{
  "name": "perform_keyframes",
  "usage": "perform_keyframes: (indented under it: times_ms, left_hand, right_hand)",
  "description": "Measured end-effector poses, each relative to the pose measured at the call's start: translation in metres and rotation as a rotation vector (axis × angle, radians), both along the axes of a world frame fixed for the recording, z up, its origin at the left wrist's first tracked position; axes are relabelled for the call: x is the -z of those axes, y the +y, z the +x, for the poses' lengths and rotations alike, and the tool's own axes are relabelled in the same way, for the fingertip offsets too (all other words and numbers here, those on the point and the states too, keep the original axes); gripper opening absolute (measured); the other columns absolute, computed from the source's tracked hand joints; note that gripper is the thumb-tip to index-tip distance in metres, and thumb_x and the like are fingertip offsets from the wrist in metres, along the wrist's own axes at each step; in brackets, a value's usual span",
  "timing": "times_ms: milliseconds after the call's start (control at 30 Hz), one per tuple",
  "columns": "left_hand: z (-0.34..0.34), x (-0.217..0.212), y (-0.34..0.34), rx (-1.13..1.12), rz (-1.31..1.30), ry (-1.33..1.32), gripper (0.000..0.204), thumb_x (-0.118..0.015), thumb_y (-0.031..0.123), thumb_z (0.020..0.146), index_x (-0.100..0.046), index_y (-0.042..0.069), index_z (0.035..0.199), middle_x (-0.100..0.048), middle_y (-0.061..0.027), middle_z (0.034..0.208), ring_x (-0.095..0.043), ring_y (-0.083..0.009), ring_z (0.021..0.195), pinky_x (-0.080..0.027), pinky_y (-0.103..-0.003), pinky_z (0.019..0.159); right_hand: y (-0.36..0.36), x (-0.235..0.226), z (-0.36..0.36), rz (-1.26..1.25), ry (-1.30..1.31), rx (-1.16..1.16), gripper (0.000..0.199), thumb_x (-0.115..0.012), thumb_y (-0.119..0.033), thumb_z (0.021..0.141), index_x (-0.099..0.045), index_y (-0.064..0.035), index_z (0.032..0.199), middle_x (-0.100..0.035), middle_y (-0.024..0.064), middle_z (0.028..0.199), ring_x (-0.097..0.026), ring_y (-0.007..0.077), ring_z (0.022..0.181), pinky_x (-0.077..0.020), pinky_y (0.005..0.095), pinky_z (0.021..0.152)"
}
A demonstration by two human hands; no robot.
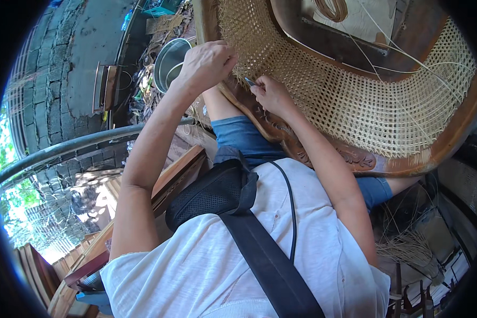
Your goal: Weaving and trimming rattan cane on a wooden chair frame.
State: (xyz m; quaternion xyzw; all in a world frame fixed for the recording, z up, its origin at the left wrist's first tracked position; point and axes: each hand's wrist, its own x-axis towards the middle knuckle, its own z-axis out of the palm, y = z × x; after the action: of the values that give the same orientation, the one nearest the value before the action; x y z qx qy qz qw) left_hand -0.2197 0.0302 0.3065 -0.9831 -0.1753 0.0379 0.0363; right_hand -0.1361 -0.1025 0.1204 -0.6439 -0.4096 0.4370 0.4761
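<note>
A carved wooden chair frame with woven cane mesh rests across my lap. My left hand is closed at the left edge of the weaving, over the wooden rail. Its fingertips are turned away, so whatever they pinch is hidden. Close by to the right, my right hand grips a small pointed tool, its bluish tip against the cane near the rail. Most of that tool is covered by my fingers. Loose cane strands trail over the far right of the frame.
A metal bucket stands left of the chair frame, beside scattered debris. A curved metal pipe crosses the left side. A coil of cane lies at the top, and a bundle of strands at lower right. Wooden pieces lean near my left arm.
</note>
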Motion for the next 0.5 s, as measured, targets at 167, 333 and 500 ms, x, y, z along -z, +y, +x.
perform_keyframes:
  times_ms: [167,333,500]
  left_hand:
    - [-0.001,-0.019,0.000,-0.135,-0.074,-0.140,0.017,-0.067,0.026,0.087,-0.070,0.010,0.091,-0.067,-0.0066,0.089,-0.069,-0.0246,0.077,-0.053,-0.036,0.068]
    - [-0.011,-0.015,-0.013,-0.180,-0.097,-0.087,0.016,-0.067,0.025,0.087,-0.070,0.009,0.090,-0.067,-0.0070,0.087,-0.068,-0.0254,0.077,-0.053,-0.036,0.067]
    - [-0.009,0.011,-0.020,-0.119,-0.156,0.017,0.015,-0.065,0.023,0.086,-0.070,0.008,0.087,-0.066,-0.0091,0.086,-0.066,-0.0302,0.080,-0.052,-0.039,0.069]
  right_hand:
    - [0.000,-0.002,0.010,-0.044,-0.124,0.045,0.026,-0.063,-0.027,0.087,-0.066,-0.0021,0.095,-0.068,0.0213,0.087,-0.066,0.0382,0.084,-0.0513,0.0458,0.076]
    - [-0.003,-0.009,0.015,-0.044,-0.068,-0.003,0.024,-0.064,-0.026,0.086,-0.067,-0.0022,0.091,-0.068,0.0204,0.090,-0.066,0.0372,0.086,-0.0515,0.0447,0.077]
    - [0.002,-0.009,0.012,-0.073,-0.098,-0.032,0.024,-0.064,-0.026,0.086,-0.068,-0.0030,0.091,-0.069,0.0198,0.093,-0.066,0.0360,0.089,-0.0514,0.0449,0.079]
